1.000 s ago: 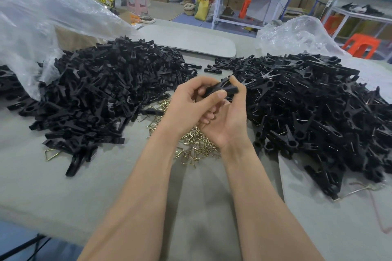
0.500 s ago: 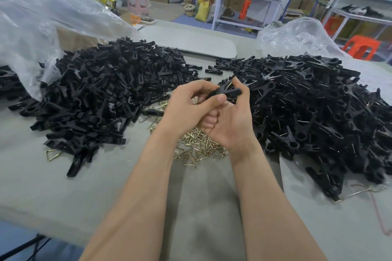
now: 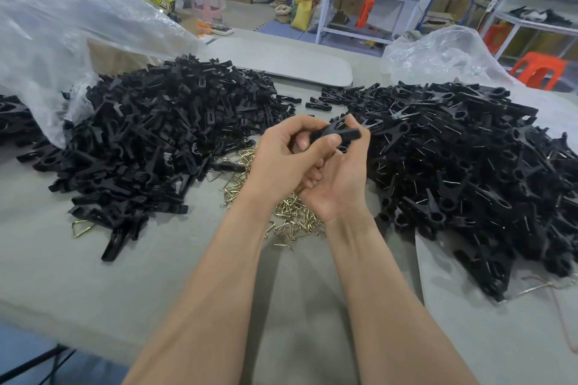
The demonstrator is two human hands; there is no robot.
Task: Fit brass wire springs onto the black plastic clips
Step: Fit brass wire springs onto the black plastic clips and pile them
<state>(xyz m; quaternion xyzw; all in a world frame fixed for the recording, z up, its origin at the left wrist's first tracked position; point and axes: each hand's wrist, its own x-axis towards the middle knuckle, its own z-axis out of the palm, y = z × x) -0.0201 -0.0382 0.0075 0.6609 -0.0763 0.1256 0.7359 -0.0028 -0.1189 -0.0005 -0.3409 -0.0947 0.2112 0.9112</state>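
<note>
black clip (image 3: 342, 134) slightly rightward now, fork up

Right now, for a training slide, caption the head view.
Left hand and right hand grip one black clip above loose brass springs.

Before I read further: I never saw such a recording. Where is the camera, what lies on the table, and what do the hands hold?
There is no machine: these are a person's bare hands. The camera sits on the person's head and looks forward and down. The left hand and right hand together grip one black clip above the table. Below them lies a heap of brass springs. At left is a pile of black clip parts, its left edge under a clear bag. At right is a second pile, where thin wire shows on many clips, so those seem finished. Whether the held clip has its spring, I cannot tell.
</note>
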